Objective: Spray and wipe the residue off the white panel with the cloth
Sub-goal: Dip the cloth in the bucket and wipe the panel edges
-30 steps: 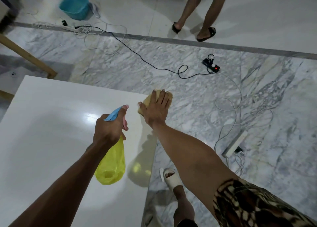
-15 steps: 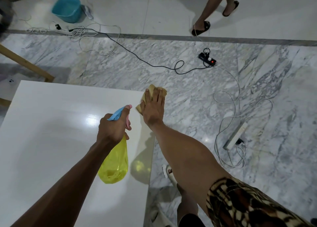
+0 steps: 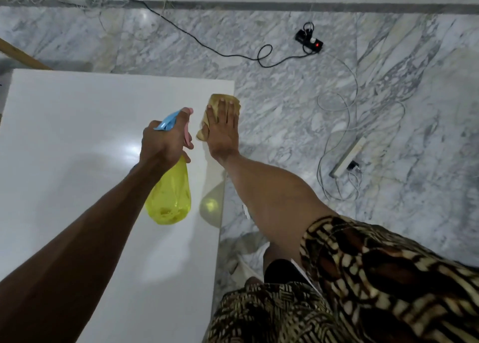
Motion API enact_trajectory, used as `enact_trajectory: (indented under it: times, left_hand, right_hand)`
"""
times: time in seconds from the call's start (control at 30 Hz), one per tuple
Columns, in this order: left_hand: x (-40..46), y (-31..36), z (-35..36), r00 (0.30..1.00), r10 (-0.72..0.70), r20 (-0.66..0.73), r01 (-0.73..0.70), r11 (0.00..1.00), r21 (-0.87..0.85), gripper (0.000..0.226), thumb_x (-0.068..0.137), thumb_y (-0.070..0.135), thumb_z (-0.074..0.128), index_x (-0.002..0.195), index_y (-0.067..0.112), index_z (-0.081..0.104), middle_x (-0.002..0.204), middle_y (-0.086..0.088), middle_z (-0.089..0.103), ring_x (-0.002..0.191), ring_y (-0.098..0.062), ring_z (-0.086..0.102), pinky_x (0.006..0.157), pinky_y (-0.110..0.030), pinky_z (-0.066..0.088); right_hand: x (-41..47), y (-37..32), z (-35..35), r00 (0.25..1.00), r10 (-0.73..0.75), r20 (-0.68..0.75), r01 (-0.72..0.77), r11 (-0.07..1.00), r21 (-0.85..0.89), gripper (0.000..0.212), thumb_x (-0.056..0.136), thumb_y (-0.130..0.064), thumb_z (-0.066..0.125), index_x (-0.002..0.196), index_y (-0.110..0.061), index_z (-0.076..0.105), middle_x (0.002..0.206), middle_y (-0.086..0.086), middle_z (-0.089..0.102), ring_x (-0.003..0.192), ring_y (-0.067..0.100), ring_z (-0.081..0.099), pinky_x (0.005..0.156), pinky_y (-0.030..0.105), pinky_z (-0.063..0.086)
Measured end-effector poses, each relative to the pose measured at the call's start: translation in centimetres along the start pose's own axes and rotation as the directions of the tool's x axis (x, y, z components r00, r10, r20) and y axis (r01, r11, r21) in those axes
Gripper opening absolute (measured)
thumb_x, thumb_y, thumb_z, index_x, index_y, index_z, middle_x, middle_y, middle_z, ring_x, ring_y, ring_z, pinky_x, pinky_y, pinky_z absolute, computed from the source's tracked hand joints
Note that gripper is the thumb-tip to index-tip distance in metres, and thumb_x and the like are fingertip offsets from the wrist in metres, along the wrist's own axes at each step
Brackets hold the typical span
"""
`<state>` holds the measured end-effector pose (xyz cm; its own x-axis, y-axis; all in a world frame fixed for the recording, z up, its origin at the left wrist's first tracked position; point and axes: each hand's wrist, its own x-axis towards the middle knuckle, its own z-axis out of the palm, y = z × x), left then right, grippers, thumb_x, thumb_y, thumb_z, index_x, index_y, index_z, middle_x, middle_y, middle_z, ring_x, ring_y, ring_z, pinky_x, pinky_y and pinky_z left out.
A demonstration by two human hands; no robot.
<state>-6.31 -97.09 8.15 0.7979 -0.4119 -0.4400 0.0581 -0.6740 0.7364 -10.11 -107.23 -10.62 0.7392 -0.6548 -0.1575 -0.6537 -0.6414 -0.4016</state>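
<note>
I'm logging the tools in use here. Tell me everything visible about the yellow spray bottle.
The translucent yellow plastic spray bottle has a light blue spray head and a pink trigger. The left hand grips its neck and holds it tilted above the glossy white panel, nozzle pointing away. A yellowish glow falls on the panel beside it.

White panel (image 3: 77, 140) fills frame's left; yellowish cloth (image 3: 220, 101) lies on its upper-right corner. Marble floor (image 3: 285, 109) w/ black cable (image 3: 207, 47), white power strip (image 3: 348, 157) right
</note>
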Motion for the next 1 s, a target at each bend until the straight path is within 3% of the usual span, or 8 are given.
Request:
enact_trajectory:
  times: [0.1, 0.23, 0.33, 0.47, 0.6, 0.73, 0.83, 1.0]
  left_hand:
    - [-2.0, -1.6, -0.3, 1.000, 0.008, 0.003, -0.008, 1.000, 0.007, 0.033, 0.106, 0.051, 0.063, 0.089, 0.024, 0.072, 0.073, -0.009, 0.067, 0.061, -0.020, 0.072, 0.046, -0.032, 0.061]
    - [-5.4, -4.6, -1.0, 0.999, 0.025, 0.022, -0.026, 1.000, 0.002, 0.034, 0.105, 0.051, 0.063, 0.082, 0.028, 0.070, 0.074, -0.010, 0.069, 0.065, -0.024, 0.074, 0.049, -0.033, 0.062]
    - [-8.5, -7.5, -1.7, 1.000, 0.019, 0.017, -0.019, 1.000, -0.006, 0.034, 0.104, 0.053, 0.064, 0.093, 0.022, 0.073, 0.083, -0.015, 0.070, 0.063, -0.020, 0.074, 0.046, -0.029, 0.060]
    - [-12.7, -11.4, -2.4, 1.000, -0.006, 0.011, 0.006, 1.000, 0.023, 0.065, 0.095, 0.066, 0.065, 0.117, 0.006, 0.078, 0.100, -0.024, 0.074, 0.069, -0.025, 0.078, 0.053, -0.035, 0.064]
    - [-18.0, -15.8, -3.1, 1.000, -0.026, -0.002, 0.026, 1.000, 0.010, 0.060, 0.101, 0.058, 0.066, 0.112, 0.000, 0.080, 0.097, -0.025, 0.075, 0.074, -0.034, 0.079, 0.058, -0.039, 0.065]
    - [-23.0, -19.7, -3.9, 0.999, -0.029, -0.014, 0.030, 0.998, 0.052, 0.045, 0.101, 0.061, 0.063, 0.100, 0.018, 0.078, 0.103, -0.024, 0.075, 0.072, -0.029, 0.079, 0.059, -0.039, 0.067]
    - [-26.3, -21.4, -4.4, 0.999, -0.031, -0.036, 0.033, 0.998, 0.056, 0.036, 0.104, 0.058, 0.061, 0.084, 0.031, 0.072, 0.088, -0.016, 0.076, 0.068, -0.027, 0.078, 0.070, -0.048, 0.069]
    - [-31.6, -23.8, -5.2, 0.992, -0.048, -0.116, 0.051, 0.999, 0.018, 0.035, 0.105, 0.057, 0.061, 0.087, 0.029, 0.072, 0.082, -0.011, 0.074, 0.068, -0.026, 0.079, 0.068, -0.048, 0.069]
  right_hand:
    - [-2.5, -0.5, 0.4, 1.000, -0.006, 0.029, 0.007, 0.999, -0.034, 0.057, 0.105, -0.038, 0.019, 0.158, -0.016, 0.016, 0.165, 0.021, 0.001, 0.151, 0.042, -0.006, 0.121, 0.055, 0.003]
    - [-7.6, -1.4, 1.5, 0.999, -0.015, 0.028, 0.016, 0.999, -0.028, 0.067, 0.096, -0.039, 0.006, 0.157, -0.015, 0.021, 0.164, 0.023, 0.005, 0.151, 0.043, -0.002, 0.120, 0.057, 0.005]
    - [-11.8, -2.0, 3.0, 0.999, -0.034, 0.025, 0.034, 0.999, -0.037, 0.059, 0.103, -0.038, 0.018, 0.157, -0.015, 0.021, 0.164, 0.022, 0.006, 0.151, 0.043, -0.002, 0.121, 0.056, 0.004]
    - [-17.9, -2.9, 4.7, 0.999, -0.041, 0.011, 0.041, 0.999, -0.032, 0.060, 0.102, -0.040, 0.015, 0.156, -0.015, 0.026, 0.164, 0.022, 0.012, 0.152, 0.042, 0.002, 0.122, 0.053, 0.003]
    - [-23.7, -4.0, 6.6, 0.999, -0.046, -0.007, 0.046, 0.999, 0.009, 0.056, 0.104, -0.038, 0.025, 0.155, -0.014, 0.030, 0.163, 0.021, 0.014, 0.152, 0.041, 0.004, 0.122, 0.053, 0.005]
    - [-29.0, -4.7, 8.0, 0.997, -0.083, -0.002, 0.083, 0.996, 0.021, 0.055, 0.106, -0.035, 0.031, 0.156, -0.014, 0.025, 0.164, 0.021, 0.009, 0.152, 0.042, -0.002, 0.121, 0.054, 0.006]
    - [-33.0, -5.5, 8.8, 0.996, -0.092, 0.003, 0.091, 0.995, 0.043, 0.056, 0.105, -0.035, 0.029, 0.156, -0.014, 0.025, 0.164, 0.021, 0.009, 0.152, 0.042, -0.002, 0.121, 0.054, 0.006]
    - [-39.4, -6.1, 10.4, 0.991, -0.135, -0.001, 0.135, 0.989, 0.058, 0.054, 0.105, -0.035, 0.036, 0.154, -0.013, 0.032, 0.163, 0.022, 0.014, 0.151, 0.043, 0.002, 0.122, 0.055, 0.007]
